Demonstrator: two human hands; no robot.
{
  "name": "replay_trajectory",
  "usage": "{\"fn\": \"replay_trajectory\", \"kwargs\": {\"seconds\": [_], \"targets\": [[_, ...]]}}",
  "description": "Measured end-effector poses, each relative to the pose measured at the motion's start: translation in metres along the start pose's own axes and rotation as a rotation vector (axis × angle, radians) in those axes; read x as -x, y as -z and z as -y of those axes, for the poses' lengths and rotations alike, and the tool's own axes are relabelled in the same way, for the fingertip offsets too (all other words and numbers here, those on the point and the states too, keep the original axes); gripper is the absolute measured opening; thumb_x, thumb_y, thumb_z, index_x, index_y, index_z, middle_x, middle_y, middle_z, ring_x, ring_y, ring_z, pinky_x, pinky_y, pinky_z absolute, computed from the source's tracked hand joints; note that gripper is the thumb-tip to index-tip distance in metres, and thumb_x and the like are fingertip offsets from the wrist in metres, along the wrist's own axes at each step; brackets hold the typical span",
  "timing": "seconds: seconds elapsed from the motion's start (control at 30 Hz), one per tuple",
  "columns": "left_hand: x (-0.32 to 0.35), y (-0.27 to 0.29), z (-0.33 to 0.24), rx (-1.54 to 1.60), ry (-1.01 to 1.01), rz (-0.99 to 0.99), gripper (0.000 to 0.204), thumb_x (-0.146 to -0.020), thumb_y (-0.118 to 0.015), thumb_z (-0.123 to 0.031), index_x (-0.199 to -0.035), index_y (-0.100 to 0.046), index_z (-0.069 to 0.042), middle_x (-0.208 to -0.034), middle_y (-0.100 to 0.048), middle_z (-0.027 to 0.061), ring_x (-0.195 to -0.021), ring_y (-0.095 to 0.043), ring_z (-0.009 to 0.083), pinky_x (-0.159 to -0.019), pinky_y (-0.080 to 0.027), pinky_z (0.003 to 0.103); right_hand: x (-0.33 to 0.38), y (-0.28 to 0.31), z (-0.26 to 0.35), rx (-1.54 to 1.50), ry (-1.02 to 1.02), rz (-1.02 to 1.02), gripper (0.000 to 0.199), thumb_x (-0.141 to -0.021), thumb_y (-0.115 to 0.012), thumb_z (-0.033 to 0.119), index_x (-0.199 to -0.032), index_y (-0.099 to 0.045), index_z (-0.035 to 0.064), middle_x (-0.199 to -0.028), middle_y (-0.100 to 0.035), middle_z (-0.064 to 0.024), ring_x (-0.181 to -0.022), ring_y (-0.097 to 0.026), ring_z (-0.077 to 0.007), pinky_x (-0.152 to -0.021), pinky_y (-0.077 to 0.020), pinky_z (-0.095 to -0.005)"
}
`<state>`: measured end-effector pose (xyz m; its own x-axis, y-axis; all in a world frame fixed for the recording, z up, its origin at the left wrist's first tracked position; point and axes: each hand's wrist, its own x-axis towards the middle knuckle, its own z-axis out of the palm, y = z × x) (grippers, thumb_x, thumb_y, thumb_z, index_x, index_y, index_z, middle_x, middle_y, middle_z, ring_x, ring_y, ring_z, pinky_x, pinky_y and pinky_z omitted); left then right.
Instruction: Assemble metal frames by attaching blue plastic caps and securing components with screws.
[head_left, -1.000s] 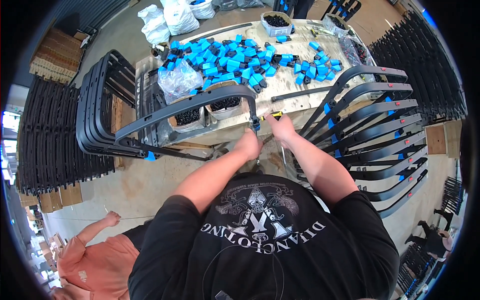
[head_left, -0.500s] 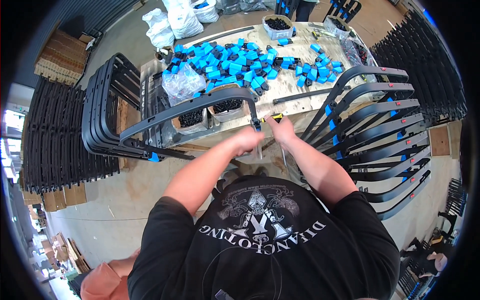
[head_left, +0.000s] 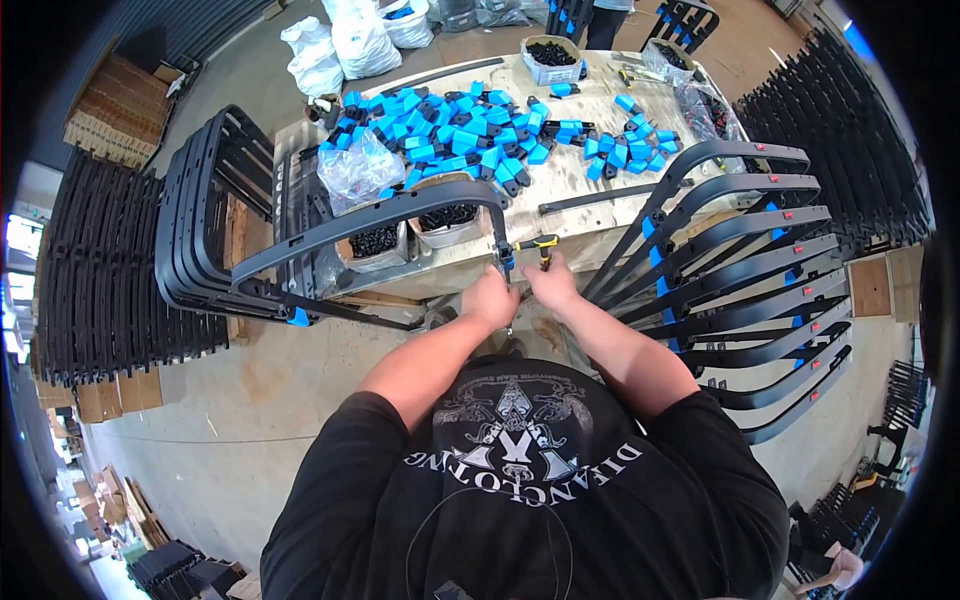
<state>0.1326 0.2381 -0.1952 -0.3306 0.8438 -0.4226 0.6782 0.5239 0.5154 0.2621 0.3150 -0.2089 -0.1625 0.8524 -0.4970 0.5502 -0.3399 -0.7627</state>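
Left fingers [head_left: 492, 290] at frame [head_left: 345, 222]; blue-strewn wooden table [head_left: 560, 180], concrete floor [head_left: 240, 465].

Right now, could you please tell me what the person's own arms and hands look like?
The left hand and right hand are ungloved, with no watch or band visible. Both forearms are bare below the loose black left sleeve and right sleeve of a T-shirt.

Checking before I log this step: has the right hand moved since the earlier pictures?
Yes: the right hand has moved slightly lower in view, away from the dark bar lying on the table.
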Motion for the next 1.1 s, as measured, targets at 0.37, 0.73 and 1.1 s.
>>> {"fn": "replay_trajectory", "kwargs": {"seconds": [0.37,0.73,1.1], "targets": [[0.002,0.003,0.040,0.227,-0.136,-0.172,0.042,-0.085,-0.065,-0.033,-0.103,-0.058,0.004,-0.096,-0.070,0.0297,-0.094,-0.069,0.0453,-0.084,-0.054,0.052,-0.009,0.014,-0.010,-0.308,-0.049,0.084,0.053,-0.088,-0.072,0.021,-0.127,-0.051,-0.0065,-0.086,-0.059,-0.0040,-0.070,-0.053,-0.0108,-0.055,-0.0426,-0.0285],[0.027,0.085,0.202,0.822,0.227,-0.540,0.016,-0.089,-0.064,-0.009,-0.101,-0.055,-0.005,-0.073,-0.054,0.0016,-0.053,-0.055,0.0135,-0.048,-0.049,0.031,-0.047,0.027,-0.028,-0.865,-0.148,-0.086,0.014,-0.090,-0.065,0.013,-0.099,-0.059,0.0041,-0.071,-0.052,-0.0007,-0.059,-0.050,-0.0135,-0.051,-0.0407,-0.0328],[-0.042,0.135,0.312,0.677,0.224,-0.659,0.039,-0.086,-0.067,-0.013,-0.121,-0.060,0.003,-0.092,-0.069,0.0157,-0.070,-0.067,0.0256,-0.064,-0.054,0.041,0.078,-0.051,-0.015,-0.238,-0.185,0.382,0.050,-0.093,-0.057,0.008,-0.143,-0.052,0.0034,-0.079,-0.062,-0.0033,-0.053,-0.047,-0.0089,-0.047,-0.0359,-0.0266]]}}
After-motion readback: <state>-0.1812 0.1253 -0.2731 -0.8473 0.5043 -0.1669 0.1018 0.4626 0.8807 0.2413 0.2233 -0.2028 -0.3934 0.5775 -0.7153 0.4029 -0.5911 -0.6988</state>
